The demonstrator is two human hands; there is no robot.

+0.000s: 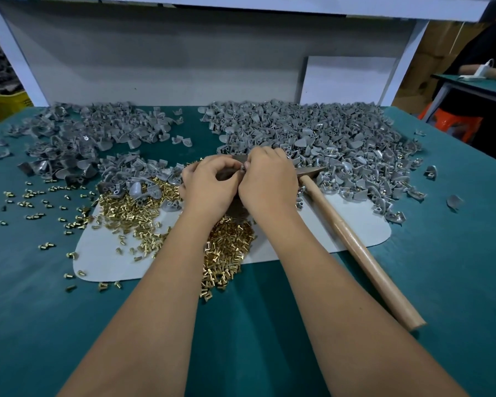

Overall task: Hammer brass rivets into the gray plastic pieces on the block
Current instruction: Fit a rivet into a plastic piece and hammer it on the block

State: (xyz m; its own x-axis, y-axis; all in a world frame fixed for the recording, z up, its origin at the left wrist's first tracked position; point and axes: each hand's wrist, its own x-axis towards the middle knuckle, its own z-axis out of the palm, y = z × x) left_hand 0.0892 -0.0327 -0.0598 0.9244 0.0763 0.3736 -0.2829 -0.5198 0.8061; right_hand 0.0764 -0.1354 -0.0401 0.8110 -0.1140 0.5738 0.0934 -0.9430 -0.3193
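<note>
My hands: two, my left hand (209, 181) and my right hand (267, 179), close together.
Hammers: one hammer (355, 245), lying to my right.
Gray plastic pieces: far too many for me to count, in two big heaps, the left heap (78, 138) and the right heap (327, 141).
Brass rivets: too many for me to count, one loose spread of rivets (143, 219) under my arms.
White mats: one mat (103, 262).
Tables: one green table (441, 267) under it all.
Orange stools: one stool (455, 124).

rivets (143, 216) – loose brass heap | gray pieces (312, 133) – piled behind
</note>
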